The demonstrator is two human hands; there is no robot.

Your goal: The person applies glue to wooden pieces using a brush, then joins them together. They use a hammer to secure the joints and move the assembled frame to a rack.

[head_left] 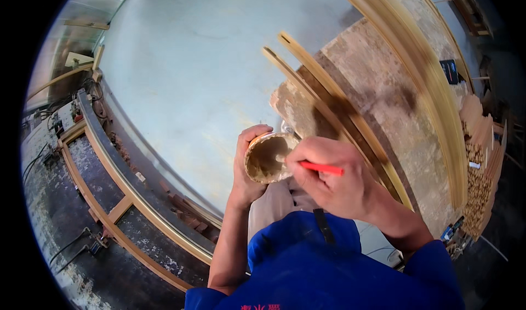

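Timber frame rails (118,214), pale wood, lower left: long lengths running beside a dark floor, curved by the lens, with cables and small clutter beyond them.

Pale grey-green sheet (197,63), large and smooth, filling the upper middle of the view as the counter surface; its near edge sits on a dark beam above the frame rails.

Left hand (246,170), centre: fingers wrapped around a small round tub, thumb side toward the wearer, forearm rising from the lower edge.

Small round tub (267,157), orange rim, inside caked with tan paste, held tilted so its open mouth faces the camera. It is in the air in front of the chest, over the near edge of the counter, apart from the surface.

Right hand (334,181), just right of the tub: closed in a pinch around a thin red-handled tool (322,168), whose far end reaches into the tub's mouth; the tip itself is too small to make out.

Blue sleeves and shirt (323,271), lower middle, belonging to the wearer.

Two narrow wooden strips (329,107), light yellow, lying side by side on a rough, paste-stained board (383,101).

Stacked long wooden mouldings (427,74), right, curving along the board's far side.

Bundle of short wooden pieces (479,184), far right edge.
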